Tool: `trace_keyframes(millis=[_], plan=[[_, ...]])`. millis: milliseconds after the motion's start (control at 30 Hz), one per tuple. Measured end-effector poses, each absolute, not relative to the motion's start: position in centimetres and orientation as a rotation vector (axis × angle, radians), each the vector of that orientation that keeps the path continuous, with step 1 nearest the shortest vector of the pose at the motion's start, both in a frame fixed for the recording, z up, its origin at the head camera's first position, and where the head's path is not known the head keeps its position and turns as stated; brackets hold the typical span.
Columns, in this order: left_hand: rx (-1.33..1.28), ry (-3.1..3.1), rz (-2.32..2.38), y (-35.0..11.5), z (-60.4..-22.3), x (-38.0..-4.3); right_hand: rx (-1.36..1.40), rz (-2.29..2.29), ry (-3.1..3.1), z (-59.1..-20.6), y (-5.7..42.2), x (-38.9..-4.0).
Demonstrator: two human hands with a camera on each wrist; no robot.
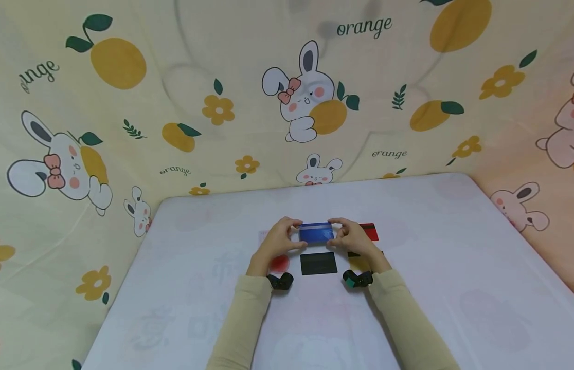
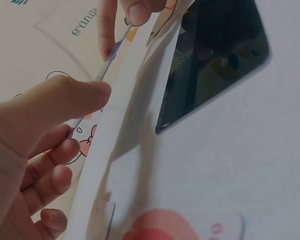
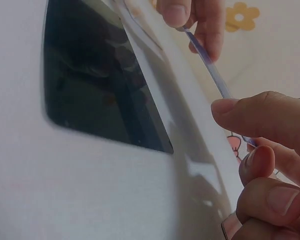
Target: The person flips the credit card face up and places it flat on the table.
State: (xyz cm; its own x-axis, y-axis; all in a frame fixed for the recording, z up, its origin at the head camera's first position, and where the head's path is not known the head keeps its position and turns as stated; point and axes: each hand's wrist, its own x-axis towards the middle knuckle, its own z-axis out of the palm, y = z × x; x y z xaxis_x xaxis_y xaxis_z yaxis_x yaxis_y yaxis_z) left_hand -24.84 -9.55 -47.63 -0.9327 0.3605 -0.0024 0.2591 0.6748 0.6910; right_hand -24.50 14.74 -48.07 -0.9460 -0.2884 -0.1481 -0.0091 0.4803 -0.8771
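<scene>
A blue card [image 1: 316,233] with a pale stripe near its top is held between both hands above the white table. My left hand [image 1: 279,239] pinches its left edge between thumb and fingers. At the opposite edge, my right hand [image 1: 355,239] pinches it in the same way. Both wrist views show the card nearly edge-on, as a thin blue strip [image 3: 213,74] raised off the surface. Just below, a black card [image 1: 318,263] lies flat on the table. Its dark glossy face [image 2: 215,60] fills much of the left wrist view.
Under the right hand lie a red card [image 1: 370,232] with a dark stripe and a partly hidden yellow card [image 1: 359,264]. A card with a red round print [image 1: 280,263] is by the left wrist. A patterned cloth [image 1: 250,103] hangs behind the table [image 1: 185,308].
</scene>
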Motion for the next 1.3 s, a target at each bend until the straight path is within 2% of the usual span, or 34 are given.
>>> trace_keyframes(millis=[600,1000,1300], plan=[[0.583,2.818,1.189,-9.4,-47.9,-24.1,-0.217,-1.551,2.425,-47.7,14.5,-23.9],[0.527,2.844,1.288,-9.3,-48.5,-23.7,-0.284,-1.549,2.491,-47.6,14.3,-24.1],[0.616,2.862,1.317,-9.0,-48.4,-23.6,-0.256,-1.547,2.541,-47.4,14.7,-24.1]])
